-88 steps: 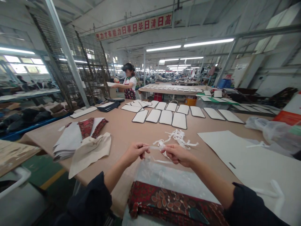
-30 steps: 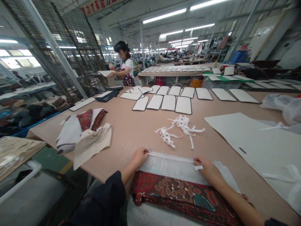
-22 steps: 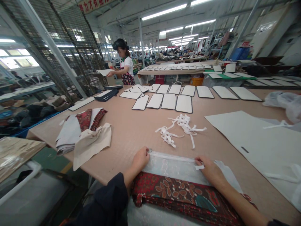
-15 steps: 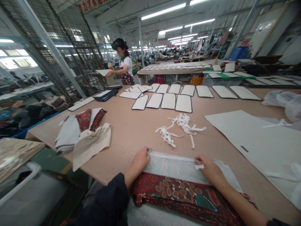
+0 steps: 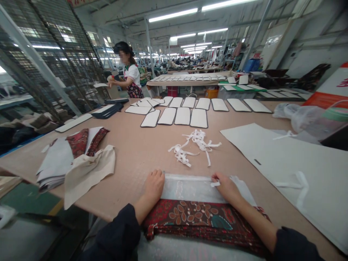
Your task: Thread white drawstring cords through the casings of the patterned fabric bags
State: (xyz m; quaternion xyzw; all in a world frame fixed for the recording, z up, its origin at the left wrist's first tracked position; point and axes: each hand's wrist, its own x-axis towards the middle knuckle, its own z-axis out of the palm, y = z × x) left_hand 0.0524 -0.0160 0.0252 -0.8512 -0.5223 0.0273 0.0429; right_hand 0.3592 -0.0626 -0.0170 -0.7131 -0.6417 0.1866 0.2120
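Observation:
A pale, semi-translucent fabric piece (image 5: 187,189) lies across the near table, with a white tape strip (image 5: 189,178) along its far edge. My left hand (image 5: 155,185) has its fingers curled at the far left corner of that fabric. At the other end of the strip, my right hand (image 5: 226,187) is closed with thumb and fingers pinched on the white tape, whose short end sticks out below the fingertips. Directly under and in front of the pale fabric is a folded stack of red-brown floral fabric (image 5: 195,219).
Loose white tape pieces (image 5: 199,139) lie tangled ahead of my hands. Further off are rows of white, dark-edged panels (image 5: 182,116). More folded fabric (image 5: 58,154) sits at left, a large white sheet (image 5: 293,152) at right. A co-worker (image 5: 132,74) stands beyond the table.
The view has turned to the right, so the scene shifts left. My left hand's fingers are more curled at the corner; my right hand still pinches the tape end.

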